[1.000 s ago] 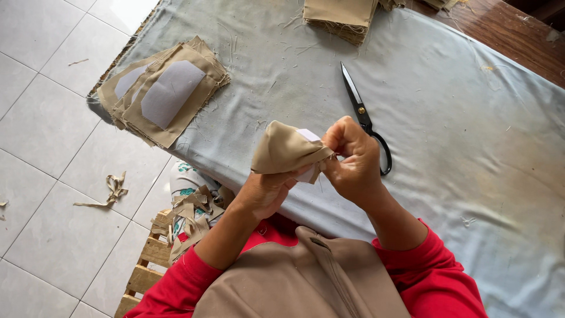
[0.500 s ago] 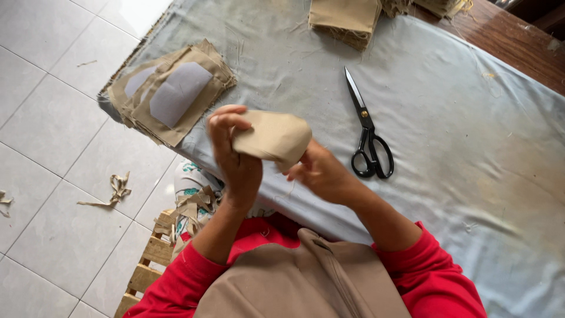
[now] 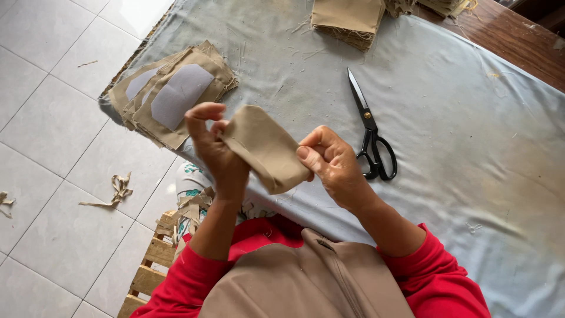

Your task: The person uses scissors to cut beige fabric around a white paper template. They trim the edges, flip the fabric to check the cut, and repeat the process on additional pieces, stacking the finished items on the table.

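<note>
A tan fabric piece (image 3: 265, 147) is gripped between both hands above the table's near edge. The left hand (image 3: 215, 150) is closed on its left end, thumb and fingers curled over the top. The right hand (image 3: 332, 165) is pinched on its right lower edge, thumb pressed on the cloth. Just beyond the right hand, black scissors (image 3: 371, 138) are laid on the grey cloth-covered table (image 3: 471, 147), blades shut and pointed away. Beyond the left hand, a stack of tan pieces (image 3: 176, 97) with grey patches on top is seen at the table's corner. Farther off, another tan stack (image 3: 347, 17) is placed at the far edge. Below the left hand, scraps (image 3: 118, 188) are scattered on the tiled floor (image 3: 53, 129).
</note>
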